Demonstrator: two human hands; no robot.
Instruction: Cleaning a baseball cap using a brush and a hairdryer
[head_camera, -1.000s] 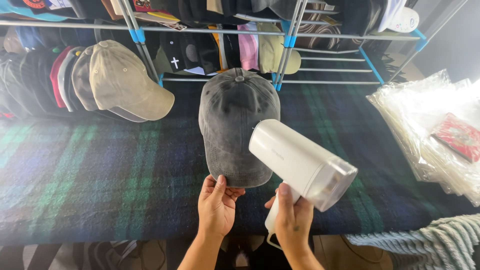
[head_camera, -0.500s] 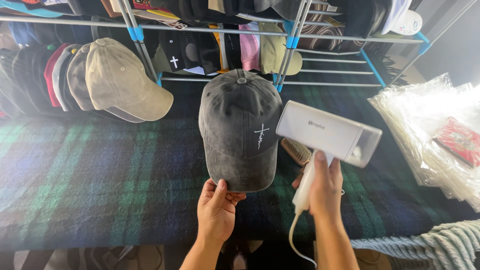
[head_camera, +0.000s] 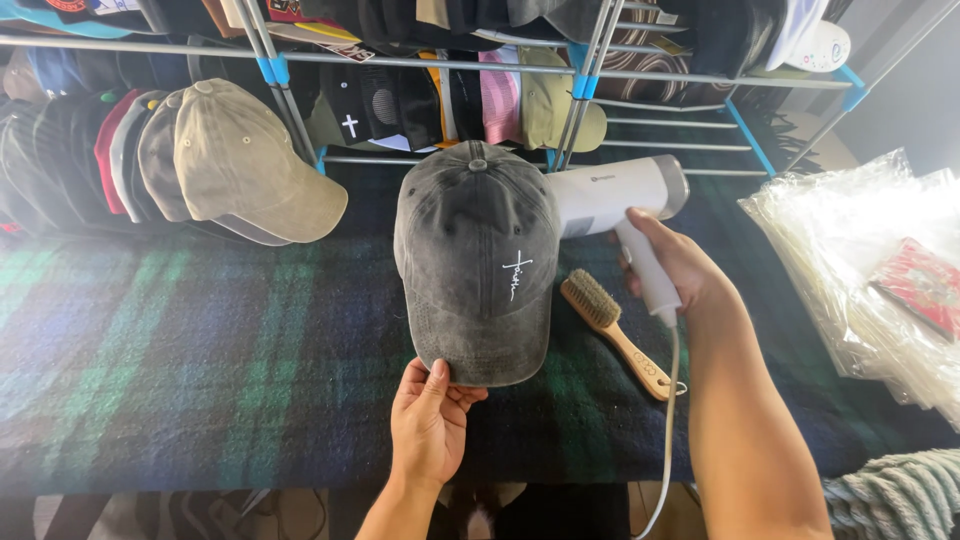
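steamer (head_camera: 620, 195) moved behind cap (head_camera: 478, 262), nozzle at crown | left hand (head_camera: 430, 420) pinches brim | right hand (head_camera: 672, 268) grips steamer handle | brush (head_camera: 612, 330) now uncovered

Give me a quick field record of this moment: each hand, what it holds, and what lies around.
left hand: pinches brim of grey cap, held up over the table
right hand: grips handle of white handheld steamer, nozzle at the cap's side
table: dark plaid cloth
beside cap: wooden brush, lying flat
left: row of caps, tan cap in front
right: clear plastic bags
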